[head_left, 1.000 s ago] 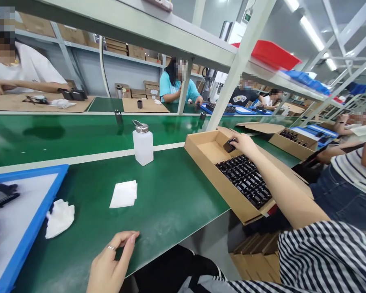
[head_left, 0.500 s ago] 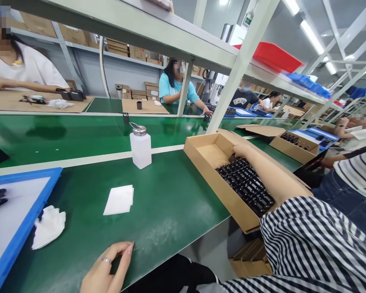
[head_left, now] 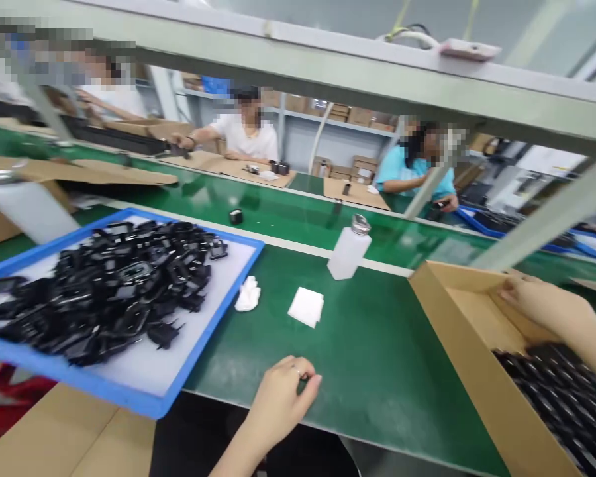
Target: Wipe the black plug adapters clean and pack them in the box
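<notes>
My left hand rests on table near front edge, fingers curled loose, grasping nothing. My right hand reaches into box, lying on its far wall above rows of black parts; whether it grasps anything I cannot tell. Blue tray heaped with black pieces sits left. Bottle, wipe, crumpled cloth between.

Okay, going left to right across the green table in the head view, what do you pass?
Blue tray of black parts → crumpled cloth → flat white pad → white bottle → cardboard box under the right hand.
</notes>
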### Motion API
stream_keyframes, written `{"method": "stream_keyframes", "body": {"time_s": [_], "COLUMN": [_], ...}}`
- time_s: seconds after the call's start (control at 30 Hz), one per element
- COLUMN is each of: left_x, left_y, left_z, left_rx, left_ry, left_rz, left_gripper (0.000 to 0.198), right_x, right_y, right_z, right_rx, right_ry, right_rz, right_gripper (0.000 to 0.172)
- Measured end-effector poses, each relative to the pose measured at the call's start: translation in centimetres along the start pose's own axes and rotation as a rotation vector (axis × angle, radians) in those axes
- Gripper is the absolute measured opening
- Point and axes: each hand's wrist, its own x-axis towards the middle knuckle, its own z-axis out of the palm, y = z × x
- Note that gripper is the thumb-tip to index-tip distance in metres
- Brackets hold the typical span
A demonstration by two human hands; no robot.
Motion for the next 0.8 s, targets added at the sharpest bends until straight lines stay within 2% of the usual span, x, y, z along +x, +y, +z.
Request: {"method": "stream_keyframes", "body": {"time_s": [0.07,0.1,0.17,0.23,0.27,0.3,0.37,0.43,0.53,0.67,0.73,0.8], "left_x": [-0.1,-0.2,-0.6,-1.1,-1.3,-1.5,-2.0,-2.2,-2.3,-2.0,-2.0,-2.3], "left_y": [0.2,0.3,0.1,-0.5,-1.0,-1.5,-2.6,-3.7,-4.7,-5.9,-6.5,-7.0], "left_z": [0.1,0.2,0.3,0.2,0.0,-0.4,-1.5,-2.6,-3.3,-2.4,-1.7,-1.2], "left_rx": [-0.028,-0.054,-0.113,-0.128,-0.111,-0.082,-0.014,0.045,0.119,0.216,0.221,0.222], "left_ry": [0.034,0.066,0.153,0.249,0.297,0.345,0.444,0.528,0.581,0.646,0.730,0.778], "left_rz": [-0.015,-0.004,0.052,0.110,0.121,0.114,0.065,0.000,-0.054,-0.074,-0.084,-0.092], "left_gripper": [0.011,0.011,0.012,0.012,0.012,0.012,0.011,0.011,0.011,0.013,0.017,0.023], "right_x": [0.1,-0.3,-1.8,-3.3,-3.7,-3.9,-3.4,-1.9,1.2,4.7,5.6,5.8], "right_y": [-3.8,-6.0,-11.0,-15.9,-18.3,-20.4,-24.4,-27.9,-32.9,-38.6,-40.8,-42.2], "right_z": [-0.4,-0.4,0.2,1.4,2.2,3.1,4.8,6.4,8.5,10.3,10.6,10.4], "right_rx": [-0.068,-0.062,-0.038,-0.012,0.014,0.046,0.125,0.193,0.278,0.353,0.380,0.406], "right_ry": [-0.234,-0.295,-0.275,-0.202,-0.207,-0.241,-0.299,-0.305,-0.290,-0.264,-0.244,-0.229], "right_rz": [-0.176,-0.306,-0.577,-0.841,-0.915,-0.936,-0.916,-0.871,-0.747,-0.591,-0.582,-0.632], "right_gripper": [0.017,0.015,0.014,0.009,0.007,0.006,0.014,0.027,0.043,0.054,0.054,0.052]}}
